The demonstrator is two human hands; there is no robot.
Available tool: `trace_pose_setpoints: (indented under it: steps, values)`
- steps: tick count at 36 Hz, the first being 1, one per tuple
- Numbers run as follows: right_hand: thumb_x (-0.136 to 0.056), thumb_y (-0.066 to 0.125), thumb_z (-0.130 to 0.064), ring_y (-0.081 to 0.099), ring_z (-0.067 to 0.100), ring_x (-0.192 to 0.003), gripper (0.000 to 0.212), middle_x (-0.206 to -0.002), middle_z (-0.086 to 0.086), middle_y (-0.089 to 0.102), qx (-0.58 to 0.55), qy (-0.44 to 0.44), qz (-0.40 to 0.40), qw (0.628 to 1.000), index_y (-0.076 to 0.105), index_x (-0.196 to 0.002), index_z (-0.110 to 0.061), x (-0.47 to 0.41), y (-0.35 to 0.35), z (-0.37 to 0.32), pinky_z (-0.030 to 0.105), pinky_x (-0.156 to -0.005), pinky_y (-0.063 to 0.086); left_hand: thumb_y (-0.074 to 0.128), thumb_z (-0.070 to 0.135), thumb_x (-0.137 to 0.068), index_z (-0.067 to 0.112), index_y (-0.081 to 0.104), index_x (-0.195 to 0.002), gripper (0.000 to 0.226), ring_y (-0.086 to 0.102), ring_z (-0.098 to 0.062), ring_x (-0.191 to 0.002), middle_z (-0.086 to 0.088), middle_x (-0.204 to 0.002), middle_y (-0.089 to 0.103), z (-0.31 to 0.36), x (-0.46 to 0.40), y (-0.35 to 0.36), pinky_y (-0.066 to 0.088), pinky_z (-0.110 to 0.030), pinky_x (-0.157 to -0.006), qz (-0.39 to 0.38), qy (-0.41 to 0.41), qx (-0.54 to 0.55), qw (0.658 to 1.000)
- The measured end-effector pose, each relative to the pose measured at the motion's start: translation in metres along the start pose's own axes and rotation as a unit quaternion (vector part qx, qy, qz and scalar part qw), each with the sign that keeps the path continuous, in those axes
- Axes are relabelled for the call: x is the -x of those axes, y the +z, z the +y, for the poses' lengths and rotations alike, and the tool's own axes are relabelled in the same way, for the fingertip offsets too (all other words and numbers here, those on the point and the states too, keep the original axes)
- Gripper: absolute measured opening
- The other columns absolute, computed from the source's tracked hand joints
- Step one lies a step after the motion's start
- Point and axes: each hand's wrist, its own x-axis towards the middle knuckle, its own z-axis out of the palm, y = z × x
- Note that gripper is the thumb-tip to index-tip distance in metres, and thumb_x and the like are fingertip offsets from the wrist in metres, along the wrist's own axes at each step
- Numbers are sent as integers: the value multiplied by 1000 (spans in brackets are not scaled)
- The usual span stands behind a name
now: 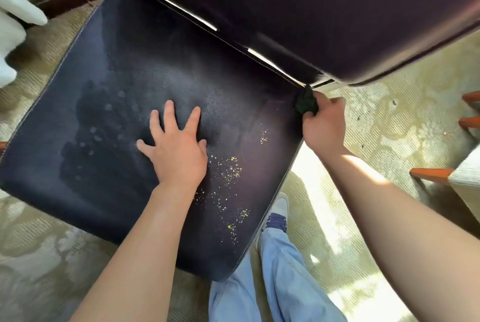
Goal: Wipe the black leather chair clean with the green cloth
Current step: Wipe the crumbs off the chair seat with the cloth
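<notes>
Spread flat, the left hand (176, 149) presses its parted fingers on the black leather chair (130, 103) seat. Yellow crumbs (228, 179) speckle the dusty, smudged leather just beside its thumb. At the seat's back corner, the right hand (324, 120) clenches the bunched green cloth (306, 102).

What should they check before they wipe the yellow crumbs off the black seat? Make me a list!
1. Dark green cloth gripped in the right hand: ok.
2. Cloth touching the black leather seat: ok, but only at its back right corner.
3. Cloth on the yellow crumbs: not ok, they lie apart, toward the front.
4. Path to the crumbs free: ok, though the left hand presses flat beside them.
5. Seat steadied: ok, under that open palm.
6. Cloth damp enough: cannot tell.
</notes>
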Motion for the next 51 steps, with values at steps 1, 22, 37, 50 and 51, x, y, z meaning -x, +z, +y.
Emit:
trace_pose_setpoints:
  steps: [1,22,37,50,51]
  values:
    - [-85,48,-9,54,34,-84,49,-120,15,41,4,-10,-5,1000,56,-132,-21,2,3,-3,36,-82,47,64,40,-94,44,30,-154,70,7,-33,-154,-4,-169,6,0,0,0,28,-72,-107,1,0,-2,1000]
    - [-83,52,-15,54,18,-94,53,-121,1,43,-37,-30,-37,998,54,-134,-27,36,10,-2,24,-82,41,59,42,-96,46,30,-154,64,12,-32,-152,-1,-168,10,-8,0,1,32,-68,-105,9,19,-12,1000]
    - [-79,54,-19,52,11,-89,51,-104,-10,42,-40,-208,-198,957,59,-128,-33,78,31,-23,38,-84,49,55,26,-99,31,41,-152,55,22,-26,-151,-3,-165,26,-20,1,-8,30,-59,-113,26,25,109,993]
    - [-81,57,-22,49,20,-89,48,-111,-2,41,107,-367,-269,884,58,-128,-34,116,70,-65,33,-70,44,47,34,-102,38,26,-155,57,9,-30,-153,-1,-167,6,-86,73,17,28,-65,-110,49,-339,221,913]
    - [-81,56,-23,52,21,-93,47,-111,-2,42,119,-401,-296,859,59,-127,-35,123,72,-66,35,-71,48,47,32,-102,37,28,-155,57,11,-29,-153,-1,-167,8,-88,78,18,29,-61,-111,61,-335,231,911]
